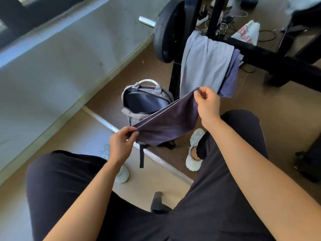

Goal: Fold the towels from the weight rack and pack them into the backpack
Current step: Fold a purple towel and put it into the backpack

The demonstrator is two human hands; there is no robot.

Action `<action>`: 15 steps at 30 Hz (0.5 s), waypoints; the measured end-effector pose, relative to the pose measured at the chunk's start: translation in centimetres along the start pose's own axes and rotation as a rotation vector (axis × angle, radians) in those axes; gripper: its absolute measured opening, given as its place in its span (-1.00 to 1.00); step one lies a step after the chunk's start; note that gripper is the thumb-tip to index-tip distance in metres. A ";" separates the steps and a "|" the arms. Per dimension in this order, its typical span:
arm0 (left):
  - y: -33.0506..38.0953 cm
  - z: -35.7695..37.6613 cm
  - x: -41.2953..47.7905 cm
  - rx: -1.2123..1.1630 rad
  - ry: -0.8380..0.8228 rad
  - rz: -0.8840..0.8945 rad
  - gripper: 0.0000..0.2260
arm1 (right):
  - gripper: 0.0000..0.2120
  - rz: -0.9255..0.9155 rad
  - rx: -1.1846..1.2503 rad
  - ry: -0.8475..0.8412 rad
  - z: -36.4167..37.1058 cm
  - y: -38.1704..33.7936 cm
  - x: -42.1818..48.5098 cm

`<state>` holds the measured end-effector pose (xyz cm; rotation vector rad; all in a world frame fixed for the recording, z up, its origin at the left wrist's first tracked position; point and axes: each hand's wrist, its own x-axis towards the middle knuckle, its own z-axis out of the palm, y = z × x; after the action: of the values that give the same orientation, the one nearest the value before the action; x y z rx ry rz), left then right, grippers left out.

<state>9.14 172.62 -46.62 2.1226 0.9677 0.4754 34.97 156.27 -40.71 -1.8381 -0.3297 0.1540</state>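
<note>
While both hands, left hand [119,145] and right hand [207,103], pinch a dark purple towel [166,124] taut, the open grey backpack [139,103] stands beyond them.

A brown floor [260,119] meets a grey wall [60,58] on the left. Daylight brightens a pale floor panel [156,185]. A power strip [203,19] and a white printed bag [246,32] lie far back.

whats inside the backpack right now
The open backpack shows only its dark lining; no towel is visible in it. Its lower part is covered by the dark towel that the left hand and right hand pinch stretched in front of it.
</note>
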 end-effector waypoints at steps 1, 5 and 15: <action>0.4 -0.9 0.3 -0.017 0.069 0.006 -0.97 | -0.94 0.028 -0.021 -0.022 0.0 0.5 0.3; 1.2 -3.6 0.9 -0.061 0.307 -0.113 -0.85 | -0.95 0.106 -0.181 -0.232 0.9 1.8 0.3; 0.5 -7.2 1.5 -0.152 0.437 -0.028 -0.92 | -0.98 0.055 -0.177 -0.312 0.8 0.6 -1.1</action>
<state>6.13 177.02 -41.45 1.9018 1.1563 0.9946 33.84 156.49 -41.56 -1.9998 -0.5233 0.4654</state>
